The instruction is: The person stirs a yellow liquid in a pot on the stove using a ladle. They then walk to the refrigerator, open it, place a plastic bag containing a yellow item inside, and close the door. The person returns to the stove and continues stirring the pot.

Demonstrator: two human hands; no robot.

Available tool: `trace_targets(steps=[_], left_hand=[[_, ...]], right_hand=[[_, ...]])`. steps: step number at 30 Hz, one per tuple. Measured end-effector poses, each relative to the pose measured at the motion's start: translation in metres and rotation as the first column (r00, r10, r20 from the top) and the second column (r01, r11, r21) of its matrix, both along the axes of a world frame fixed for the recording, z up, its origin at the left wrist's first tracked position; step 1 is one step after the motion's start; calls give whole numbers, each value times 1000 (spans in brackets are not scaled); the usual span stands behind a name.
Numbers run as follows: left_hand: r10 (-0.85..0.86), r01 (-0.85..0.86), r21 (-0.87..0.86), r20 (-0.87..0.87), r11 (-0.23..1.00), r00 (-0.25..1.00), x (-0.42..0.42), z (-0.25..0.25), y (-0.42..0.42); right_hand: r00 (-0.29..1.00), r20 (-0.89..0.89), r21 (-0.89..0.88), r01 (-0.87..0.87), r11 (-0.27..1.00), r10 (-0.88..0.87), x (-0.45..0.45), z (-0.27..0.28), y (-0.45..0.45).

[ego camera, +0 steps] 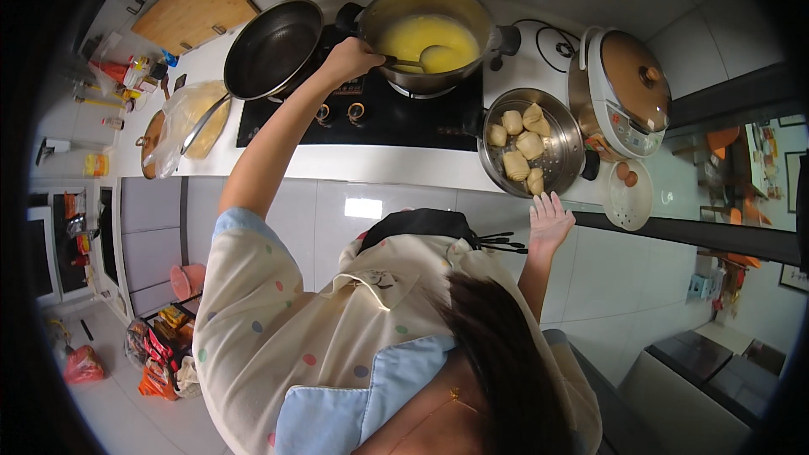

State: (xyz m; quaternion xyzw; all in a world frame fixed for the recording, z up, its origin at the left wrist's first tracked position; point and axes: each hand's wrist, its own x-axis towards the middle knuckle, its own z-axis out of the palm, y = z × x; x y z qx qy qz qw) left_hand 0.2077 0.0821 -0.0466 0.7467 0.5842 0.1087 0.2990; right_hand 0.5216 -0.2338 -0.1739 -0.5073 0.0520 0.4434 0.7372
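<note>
My left hand grips the handle of a ladle, whose bowl rests in the yellow liquid of a deep metal pot on the stove. Palm up and fingers spread, my right hand holds nothing; its fingertips are near the front rim of a perforated steamer pot. Several pale dough rolls lie in that steamer, mostly on its left side. Whether the fingertips touch the rim, I cannot tell.
A black frying pan sits left of the pot on the black cooktop. Right of the steamer stand a rice cooker and a pale perforated dish with two eggs. A plastic bag and glass lid lie at left.
</note>
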Motion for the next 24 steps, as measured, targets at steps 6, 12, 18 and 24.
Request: trace_targets(steps=[6,12,18,24], left_hand=[[84,-68,-115,145,991,986,-6,19,-7],[15,-29,116,118,993,993,-13,31,-5],[29,-49,217,94,975,995,-20,46,-1],[23,-40,309,58,950,998,-23,58,-7]], right_hand=[[1000,4,-15,18,1000,-18,1,-4,-8],[1000,0,-1,7,1000,-7,1,-6,-9],[1000,-5,16,1,1000,0,1,-4,-4],[1000,-10,10,-2,1000,2,2,-5,-2]])
